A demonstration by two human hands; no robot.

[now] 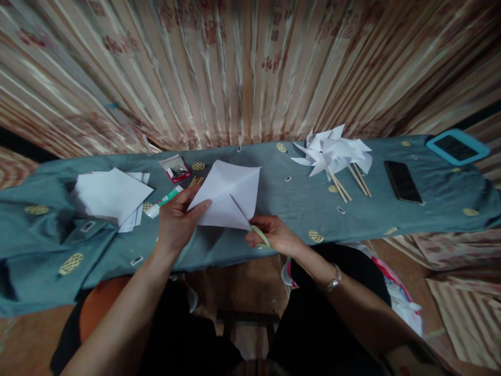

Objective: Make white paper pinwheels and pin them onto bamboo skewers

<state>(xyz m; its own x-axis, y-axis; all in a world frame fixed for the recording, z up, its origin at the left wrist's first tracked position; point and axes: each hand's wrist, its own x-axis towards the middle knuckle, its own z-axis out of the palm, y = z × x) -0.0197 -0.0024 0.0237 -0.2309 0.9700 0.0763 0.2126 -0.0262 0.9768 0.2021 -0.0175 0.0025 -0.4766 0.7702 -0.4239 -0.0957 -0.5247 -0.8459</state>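
Note:
A square sheet of white paper (227, 183) is held up over the table by my left hand (180, 216), thumb on top at its left corner. My right hand (272, 232) grips a pair of scissors (260, 236) by pale yellow-green handles. One dark blade lies over the sheet, running from the near right corner toward the middle. The other blade is hidden. Just behind my left hand lie a green and white glue tube (166, 201) and several wooden sticks (196, 181), partly covered.
Stacked white paper (111, 196) lies at left, near a small red and white box (175, 168) of dark bits. Finished paper pinwheels (332, 151) on sticks, a black phone (403, 181) and a blue-framed tablet (457, 147) rest along the right of the cloth-covered table (313, 209).

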